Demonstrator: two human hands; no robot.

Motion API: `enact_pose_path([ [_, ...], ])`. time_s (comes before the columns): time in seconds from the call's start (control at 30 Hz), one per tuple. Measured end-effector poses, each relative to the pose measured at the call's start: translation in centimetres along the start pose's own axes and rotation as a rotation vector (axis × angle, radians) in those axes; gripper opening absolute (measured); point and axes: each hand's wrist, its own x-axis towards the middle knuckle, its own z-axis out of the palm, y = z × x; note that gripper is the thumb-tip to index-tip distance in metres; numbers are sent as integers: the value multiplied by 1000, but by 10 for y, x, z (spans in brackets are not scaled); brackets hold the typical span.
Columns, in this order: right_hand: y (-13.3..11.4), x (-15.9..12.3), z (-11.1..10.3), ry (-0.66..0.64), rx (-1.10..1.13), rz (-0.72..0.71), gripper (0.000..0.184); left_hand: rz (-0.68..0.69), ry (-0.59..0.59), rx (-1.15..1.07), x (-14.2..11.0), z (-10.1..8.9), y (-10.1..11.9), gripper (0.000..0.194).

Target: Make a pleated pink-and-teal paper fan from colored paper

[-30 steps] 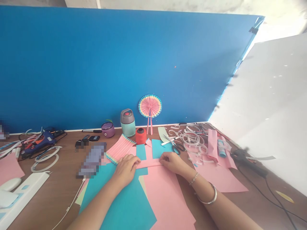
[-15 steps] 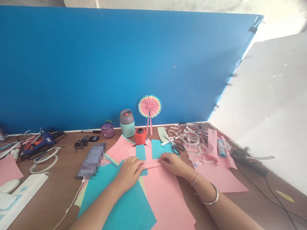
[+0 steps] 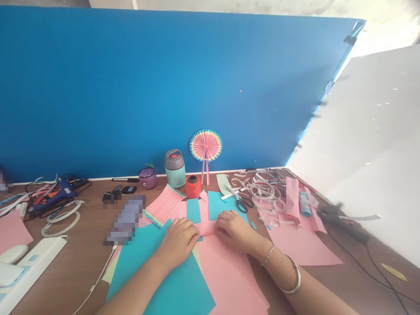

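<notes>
A narrow folded strip of pink paper (image 3: 206,228) stretches between my two hands. My left hand (image 3: 180,240) grips its left end, fingers curled and thumb pressed against it. At the other end my right hand (image 3: 232,229) is closed on the strip, fingers bent. Beneath them lie a large teal sheet (image 3: 164,280) on the left and a pink sheet (image 3: 226,271) on the right. Smaller teal pieces (image 3: 193,210) sit just beyond the strip. A pleated pink paper piece (image 3: 165,205) with a patterned edge rests beyond my left hand.
Behind stand a round paper fan (image 3: 206,145), a red thread spool (image 3: 193,188), a teal-grey flask (image 3: 175,168) and a purple cup (image 3: 147,178). Scissors (image 3: 241,200) and curled white strips (image 3: 262,190) lie right. A glue gun (image 3: 57,196) and power strip (image 3: 33,271) are left.
Both hands have come slightly nearer me, and my right hand has shifted a little inward along the pink strip. The strip now bows between them. The view has moved slightly.
</notes>
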Motion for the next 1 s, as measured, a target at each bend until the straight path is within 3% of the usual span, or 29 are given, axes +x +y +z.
enact_pose_path([
  [0.33,7,-1,7,51,243,157,22,-253,27,-165,6,4,-4,14],
  [0.57,7,1,8,69,254,189,20,-287,36,-91,8,5,-13,14],
  [0.7,9,0,8,64,272,219,19,-177,46,-16,7,4,-13,20],
  [0.9,13,2,10,45,304,247,17,76,15,102,3,3,-7,55],
  [1.0,14,3,10,41,316,242,17,128,-13,128,2,4,-8,56],
])
